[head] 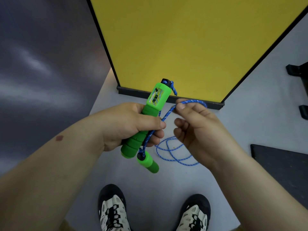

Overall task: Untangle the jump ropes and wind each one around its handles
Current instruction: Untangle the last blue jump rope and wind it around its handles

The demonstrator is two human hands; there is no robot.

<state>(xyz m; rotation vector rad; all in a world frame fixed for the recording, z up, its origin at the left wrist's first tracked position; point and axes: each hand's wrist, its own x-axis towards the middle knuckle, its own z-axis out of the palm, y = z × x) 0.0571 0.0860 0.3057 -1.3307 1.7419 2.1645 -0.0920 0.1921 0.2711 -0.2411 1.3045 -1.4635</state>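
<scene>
Your left hand (133, 124) wraps tight around the green handles (143, 129) — your right hand (196, 125) pinches the blue rope (166, 115) just beside them — more rope loops on the floor (241, 114).

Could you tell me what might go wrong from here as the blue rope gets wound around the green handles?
1. The second green handle hangs below the left hand, outside its grip on the counter handle, so it may swing and loosen the bundle.
2. Slack blue rope lies looped on the floor near the shoes; it could knot or catch underfoot.
3. The right hand only pinches the rope, which could slip.
</scene>
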